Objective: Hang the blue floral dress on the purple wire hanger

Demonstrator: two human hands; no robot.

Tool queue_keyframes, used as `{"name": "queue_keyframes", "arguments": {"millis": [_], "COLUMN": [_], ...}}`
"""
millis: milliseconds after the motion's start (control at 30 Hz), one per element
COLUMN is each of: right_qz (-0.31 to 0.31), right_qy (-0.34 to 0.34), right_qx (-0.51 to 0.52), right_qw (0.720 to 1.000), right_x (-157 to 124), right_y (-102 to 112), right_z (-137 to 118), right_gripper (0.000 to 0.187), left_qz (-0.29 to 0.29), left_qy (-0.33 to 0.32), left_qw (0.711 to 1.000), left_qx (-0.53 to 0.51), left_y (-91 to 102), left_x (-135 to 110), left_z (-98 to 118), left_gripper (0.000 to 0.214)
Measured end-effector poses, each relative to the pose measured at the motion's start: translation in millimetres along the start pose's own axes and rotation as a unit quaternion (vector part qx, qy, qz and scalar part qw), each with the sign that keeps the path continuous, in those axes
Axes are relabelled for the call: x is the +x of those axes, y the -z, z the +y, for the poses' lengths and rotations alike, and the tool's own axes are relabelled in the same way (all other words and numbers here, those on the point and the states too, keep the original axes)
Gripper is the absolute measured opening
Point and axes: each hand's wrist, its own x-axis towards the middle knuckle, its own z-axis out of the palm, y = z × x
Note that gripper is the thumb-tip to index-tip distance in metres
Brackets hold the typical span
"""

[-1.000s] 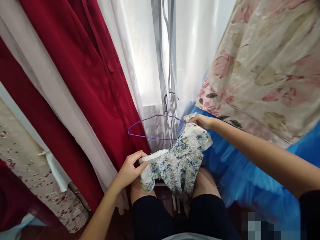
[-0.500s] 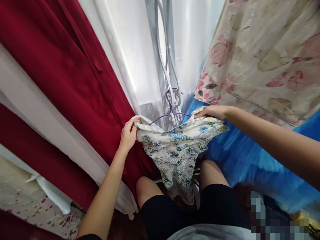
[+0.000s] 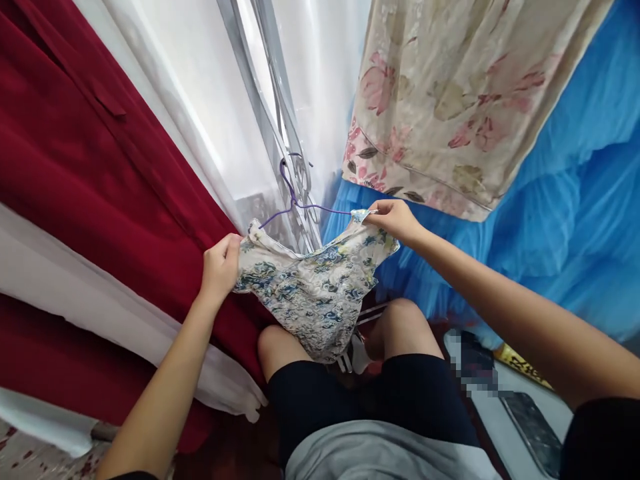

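Observation:
A white blouse (image 3: 315, 287) with a blue and green floral print hangs spread on a purple hanger (image 3: 294, 202) in front of my knees. The hanger's hook rises above the neckline, before a grey metal frame. My left hand (image 3: 220, 267) is closed on the blouse's left shoulder edge, its fingertips partly hidden by the cloth. At the other shoulder, my right hand (image 3: 395, 219) pinches the fabric beside the hanger's end. The lower hem drops between my knees.
Dark red curtain (image 3: 125, 173) and white curtain (image 3: 170, 80) hang at left and centre. A floral cloth (image 3: 425, 120) hangs at right over blue tulle (image 3: 565, 220). A phone (image 3: 533, 427) lies on a pale surface at lower right, near a yellow packet (image 3: 523, 363).
My view has turned right, so everything sits further left. The left hand has shifted from the neckline edge to the outer shoulder. The blouse's hem hangs higher.

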Motion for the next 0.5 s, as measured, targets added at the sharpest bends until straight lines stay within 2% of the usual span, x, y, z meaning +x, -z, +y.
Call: {"name": "queue_keyframes", "arguments": {"millis": [100, 200, 367, 433, 500], "right_qz": [-0.012, -0.023, -0.024, -0.052, -0.112], "right_qy": [-0.009, -0.017, -0.021, -0.037, -0.058], "right_qx": [0.037, 0.061, 0.143, 0.191, 0.234], "right_qw": [0.999, 0.998, 0.989, 0.979, 0.964], "right_x": [-3.4, 0.0, 26.4, 40.6, 50.0], "right_y": [12.9, 22.5, 30.1, 31.4, 31.6], "right_z": [-7.7, -12.7, -28.4, -44.6, -63.2], "right_gripper": [0.042, 0.041, 0.037, 0.035, 0.031], "left_qz": [-0.014, -0.001, 0.099, 0.149, 0.181], "left_qy": [0.035, 0.079, 0.167, 0.19, 0.206], "left_qw": [0.999, 0.997, 0.981, 0.97, 0.961], "left_qx": [0.025, 0.023, -0.016, -0.035, -0.03], "left_y": [2.1, -0.8, -13.5, -13.5, -9.1], "left_x": [-20.8, -47.3, -86.8, -94.0, -97.5], "left_z": [2.4, 3.2, 21.4, 31.3, 35.5], "left_gripper": [0.033, 0.033, 0.035, 0.035, 0.035]}}
